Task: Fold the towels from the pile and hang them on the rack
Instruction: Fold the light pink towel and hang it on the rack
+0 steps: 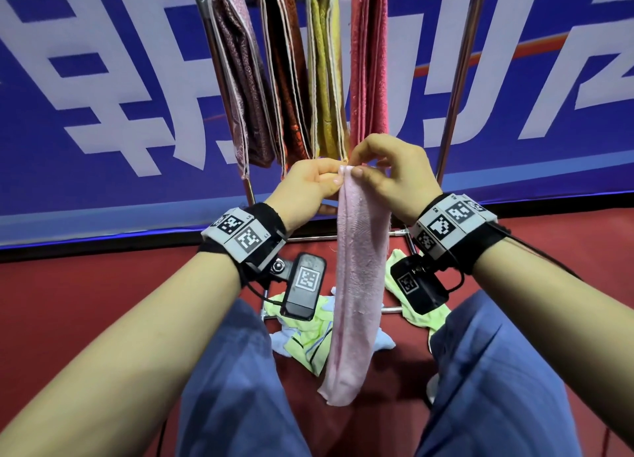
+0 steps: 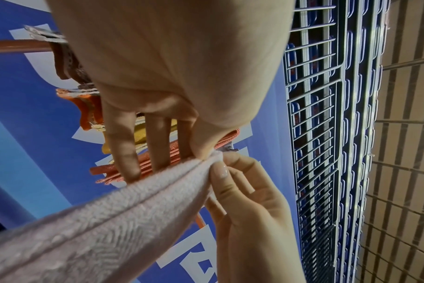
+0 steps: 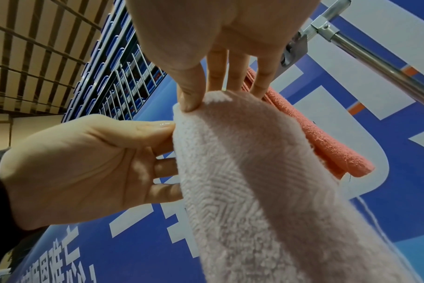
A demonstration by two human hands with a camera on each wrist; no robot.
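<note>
A: Four towels already hung on the rack (image 1: 459, 79), folded. Fifth one, pink towel (image 1: 356, 285), held up just in front of them as a long narrow strip, lower end dangling between the knees.

B: Hands?

A: Together at the top edge. Left hand (image 1: 305, 185) pinched the corner, thumb over fingers. Right hand (image 1: 391, 172) pinched the same edge from the other side, thumb on the near face. Confirmed in the right wrist view: thumb pressed on the top hem (image 3: 196, 107).

B: Pile?

A: Lay on the red floor (image 1: 68, 302) below, green and pale blue pieces (image 1: 308, 340), near the rack base.

B: Advice for the fold?

A: Probably: squared the top corners first, kept the long edges flush, then halved it before draping. Needed free bar space right of the red towel (image 1: 368, 62). Risk judged: layers slipping apart under a loose pinch.
</note>
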